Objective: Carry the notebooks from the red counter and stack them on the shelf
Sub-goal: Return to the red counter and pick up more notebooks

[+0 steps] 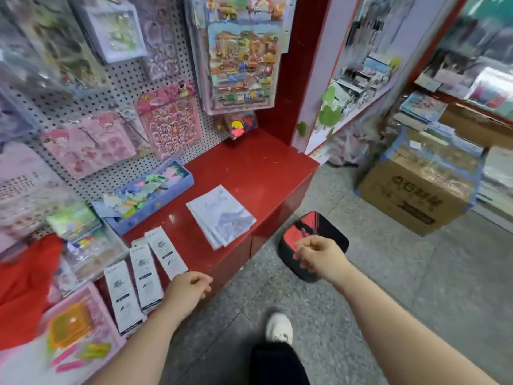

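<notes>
A small stack of pale blue-white notebooks lies flat on the red counter, near its front edge. My left hand hovers at the counter's front edge, below and left of the notebooks, fingers loosely curled and holding nothing. My right hand is out over the floor, right of the counter, fingers also curled in and empty. A shelf crowded with stationery runs along the wall at the right, behind the red pillar.
White narrow packets lie by my left hand. A blue tray of paper scraps sits behind the notebooks. A pegboard with sticker packs backs the counter. A black-and-red stool and a cardboard box stand on the floor.
</notes>
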Available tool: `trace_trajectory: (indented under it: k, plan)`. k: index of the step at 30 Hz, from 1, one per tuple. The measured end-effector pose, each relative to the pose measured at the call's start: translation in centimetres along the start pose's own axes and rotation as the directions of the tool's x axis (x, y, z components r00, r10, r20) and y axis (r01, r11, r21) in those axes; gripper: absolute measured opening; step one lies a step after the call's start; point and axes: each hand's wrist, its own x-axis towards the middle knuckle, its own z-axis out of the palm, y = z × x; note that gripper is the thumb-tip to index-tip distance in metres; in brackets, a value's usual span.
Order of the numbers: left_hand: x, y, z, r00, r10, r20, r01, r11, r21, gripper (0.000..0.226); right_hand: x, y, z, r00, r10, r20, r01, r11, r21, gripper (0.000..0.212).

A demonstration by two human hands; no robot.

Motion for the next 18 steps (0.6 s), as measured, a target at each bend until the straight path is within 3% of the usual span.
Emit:
trace_trajectory:
  k: [7,12,15,18]
  plan:
    - [10.8,0.8,1.6,0.982,-0.149,-0.114,0.134,0.983,-0.125,0.028,16.6,-3.3,3.1,0.987,0.023,0.160,-0.016,0.999,-0.045,0.025]
    - [16.9,1.1,2.9,0.954,-0.281,-0.106,0.250,0.938,-0.240,0.014,26.7,-3.8,7.2,0.988,0.060,0.144,-0.051,0.997,-0.063,0.015]
    - [20.6,0.5,2.8,0.914,-0.375,-0.153,0.308,0.888,-0.340,0.010,30.8,-3.2,10.2,0.986,0.022,0.166,-0.002,0.993,-0.119,0.029]
    - [24.2,-0.4,2.5,0.874,-0.449,-0.184,0.360,0.854,-0.375,0.043,33.7,-2.5,13.1,0.972,0.073,0.223,-0.041,0.989,-0.144,0.044]
